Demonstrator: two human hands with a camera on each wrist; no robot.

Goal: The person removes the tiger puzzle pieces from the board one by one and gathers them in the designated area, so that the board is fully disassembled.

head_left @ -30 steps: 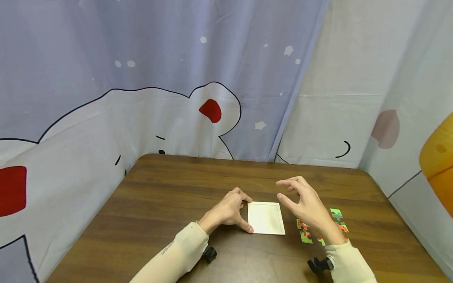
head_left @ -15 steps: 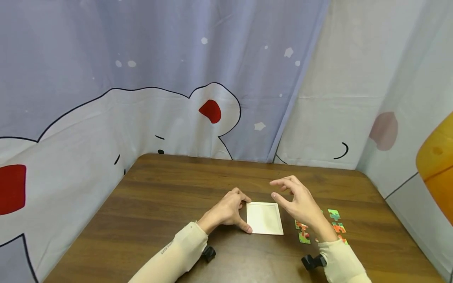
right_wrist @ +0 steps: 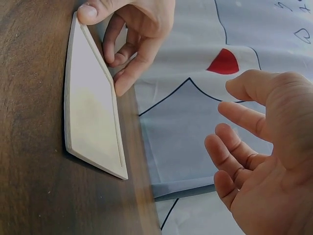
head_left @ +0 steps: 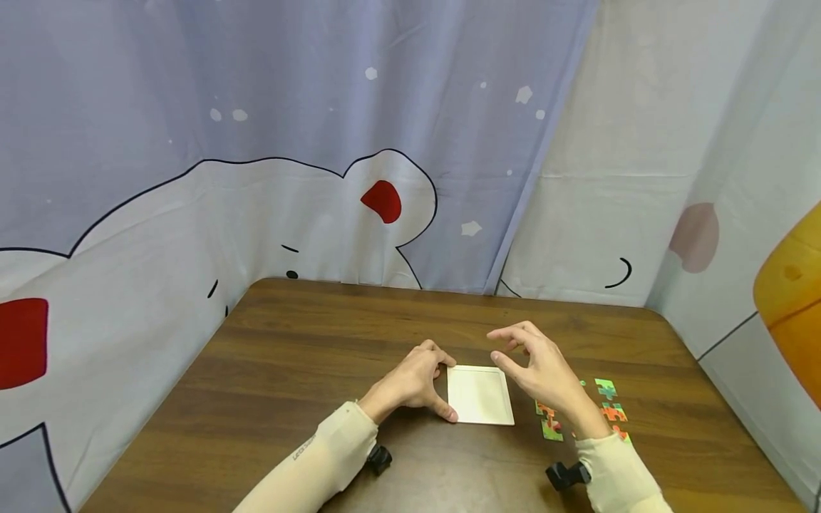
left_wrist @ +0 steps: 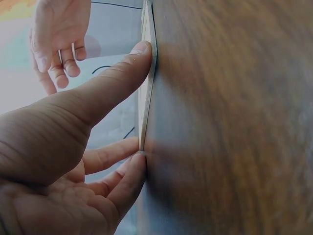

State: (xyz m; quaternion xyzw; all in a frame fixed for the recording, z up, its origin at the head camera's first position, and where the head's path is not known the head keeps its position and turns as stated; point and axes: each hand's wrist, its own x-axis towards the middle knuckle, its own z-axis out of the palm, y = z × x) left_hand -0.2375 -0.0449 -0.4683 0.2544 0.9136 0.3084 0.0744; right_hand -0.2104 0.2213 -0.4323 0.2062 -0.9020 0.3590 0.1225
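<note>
A flat square cream puzzle tray [head_left: 481, 396] with a raised rim lies on the brown wooden table. My left hand [head_left: 413, 381] grips its left side, thumb at the near corner and fingertips at the far one. In the left wrist view the thumb [left_wrist: 117, 81] presses on the tray's edge. My right hand [head_left: 541, 367] hovers above the table just right of the tray, fingers loosely bent and apart. Nothing is in it, as the right wrist view of the right hand [right_wrist: 269, 152] also shows. The tray's inside [right_wrist: 90, 107] is bare.
Several colourful jigsaw pieces lie to the right, partly hidden under my right forearm; a green-and-red piece [head_left: 551, 429], a green-and-blue piece [head_left: 606, 388] and an orange piece [head_left: 613, 412] show. A patterned curtain [head_left: 308, 214] hangs behind the wooden table [head_left: 308, 356].
My right hand has shifted slightly left, toward the tray, over the first half second, then stayed almost still. The left hand keeps its grip on the tray.
</note>
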